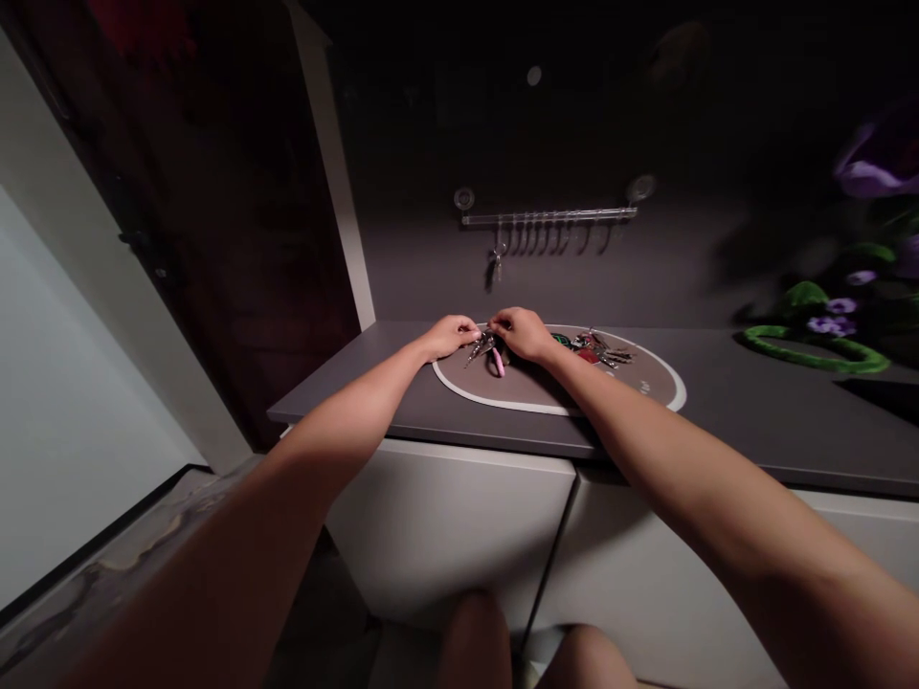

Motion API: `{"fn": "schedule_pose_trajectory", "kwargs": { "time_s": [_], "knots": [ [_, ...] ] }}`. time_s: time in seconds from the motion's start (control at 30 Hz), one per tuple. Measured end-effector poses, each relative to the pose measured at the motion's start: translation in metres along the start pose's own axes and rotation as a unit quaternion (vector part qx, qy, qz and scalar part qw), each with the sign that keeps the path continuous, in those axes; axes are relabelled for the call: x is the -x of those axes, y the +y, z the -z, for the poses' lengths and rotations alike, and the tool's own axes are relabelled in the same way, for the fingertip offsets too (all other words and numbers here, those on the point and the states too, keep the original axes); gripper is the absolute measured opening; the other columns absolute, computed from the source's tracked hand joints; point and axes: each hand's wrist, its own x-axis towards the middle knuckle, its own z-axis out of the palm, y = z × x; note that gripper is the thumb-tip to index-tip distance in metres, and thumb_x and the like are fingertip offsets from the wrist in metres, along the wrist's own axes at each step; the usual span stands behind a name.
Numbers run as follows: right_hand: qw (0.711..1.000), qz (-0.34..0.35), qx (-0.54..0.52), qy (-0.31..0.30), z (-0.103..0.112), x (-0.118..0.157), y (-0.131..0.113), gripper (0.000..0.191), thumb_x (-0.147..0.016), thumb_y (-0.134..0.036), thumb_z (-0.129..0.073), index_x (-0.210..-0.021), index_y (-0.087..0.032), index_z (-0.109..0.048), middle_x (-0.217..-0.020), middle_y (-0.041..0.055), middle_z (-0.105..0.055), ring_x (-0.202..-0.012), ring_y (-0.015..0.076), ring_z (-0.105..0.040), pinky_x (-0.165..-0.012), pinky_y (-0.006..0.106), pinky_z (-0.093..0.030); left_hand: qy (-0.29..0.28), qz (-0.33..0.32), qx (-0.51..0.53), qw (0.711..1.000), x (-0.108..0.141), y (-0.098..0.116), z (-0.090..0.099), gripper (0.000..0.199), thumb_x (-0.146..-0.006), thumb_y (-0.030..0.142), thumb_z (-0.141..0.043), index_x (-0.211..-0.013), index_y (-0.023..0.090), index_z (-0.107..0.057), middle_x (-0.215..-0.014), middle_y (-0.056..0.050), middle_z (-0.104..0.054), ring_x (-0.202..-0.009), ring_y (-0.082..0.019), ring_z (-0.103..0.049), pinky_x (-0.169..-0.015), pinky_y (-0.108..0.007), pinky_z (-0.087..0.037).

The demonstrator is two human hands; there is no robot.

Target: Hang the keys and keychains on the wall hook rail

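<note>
Over the left part of an oval mat (531, 388) with a white rim, both hands meet at a bunch of keys (480, 350). The fingers of my left hand (451, 337) are pinched on the bunch's left upper side. My right hand (521, 332) is closed at its right side, fingertips pressed together on a part too small to make out. A pink tag (498, 362) hangs below the bunch, close to the mat. Right of my right wrist lies a second pile of keys (610, 356), with a red fob (589, 355) and a green piece (561, 340).
The mat lies on a dark grey counter (732, 421) above white cabinet doors (459, 517). On the wall, a clear rail (549, 216) carries several hooks, with a key (498, 260) on one. A green ring with purple flowers (815, 354) sits at right; a dark door (236, 220) stands left.
</note>
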Motion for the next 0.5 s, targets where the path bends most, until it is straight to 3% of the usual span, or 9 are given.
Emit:
{"fn": "schedule_pose_trajectory", "kwargs": {
  "time_s": [0.3,0.5],
  "knots": [
    [1.0,-0.007,-0.006,-0.002,-0.0001,-0.0013,-0.0004,0.013,-0.078,-0.018,-0.056,-0.082,-0.016,-0.069,-0.087,0.0075,-0.068,-0.079,0.0167,-0.058,-0.073,0.023,-0.039,0.005,0.031,0.118,0.993,0.0014,0.0071,0.0016,0.008,-0.077,0.017,-0.057,-0.075,0.01,-0.056,-0.058,0.002,-0.052,-0.051,-0.005,-0.045,-0.053,-0.02,-0.036],
    [1.0,-0.005,-0.001,-0.008,0.0011,-0.0001,-0.0033,0.017,-0.08,-0.02,-0.052,-0.086,-0.016,-0.068,-0.088,0.0072,-0.068,-0.081,0.0166,-0.058,-0.074,0.024,-0.039,0.01,0.034,0.229,0.973,-0.0005,0.0085,0.0015,0.007,-0.079,0.015,-0.056,-0.076,0.009,-0.054,-0.065,0.0,-0.056,-0.054,-0.004,-0.051,-0.055,-0.019,-0.041]
  ]
}}
